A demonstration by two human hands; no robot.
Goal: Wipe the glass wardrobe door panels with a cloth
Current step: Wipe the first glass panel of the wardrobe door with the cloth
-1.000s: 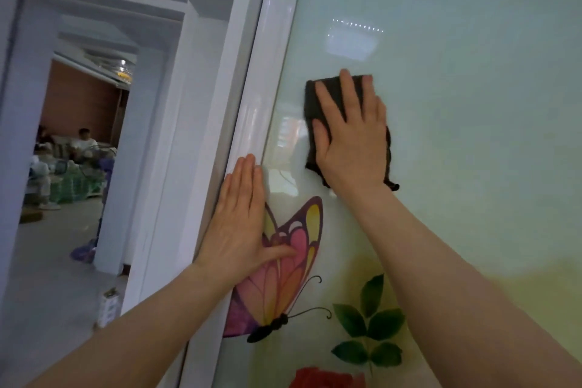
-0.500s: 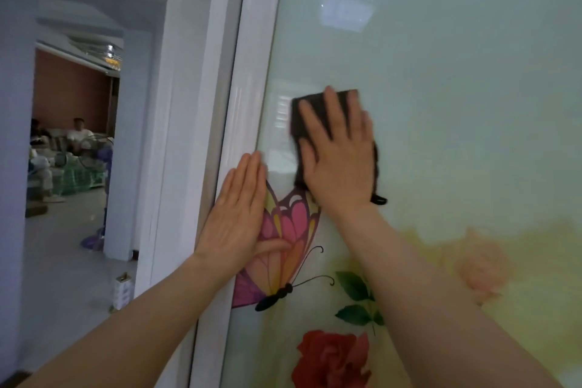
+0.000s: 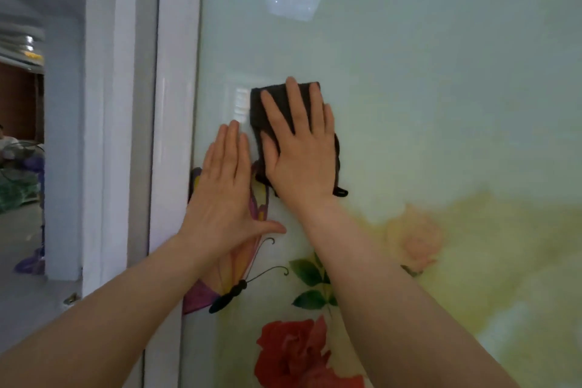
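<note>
We have our right hand (image 3: 302,148) spread flat, fingers straight, pressing a dark grey, roughly rectangular folded cloth (image 3: 285,98) against the glossy pale green glass wardrobe door panel (image 3: 409,79), close to its left edge and just above the printed butterfly (image 3: 239,264). Our left hand (image 3: 225,195) lies beside it, fingers straight and together with the thumb out to the side, palm resting on the glass over the butterfly's upper wing and holding nothing. We judge that we are in the middle of the wiping: the cloth is at work on only a small patch, and much of this panel, from the plain upper part down to the printed red rose (image 3: 293,353) and the faint peach rose (image 3: 415,239), lies outside it. The glass gives no clear sign of which parts are already clean, so we cannot tell how much is done. The cloth looks soft and slightly fuzzy, with a small loop or tag hanging from its lower right corner. The glass is smooth and shiny enough to reflect a light, and the white door frame (image 3: 176,104) alongside is glossy too.
</note>
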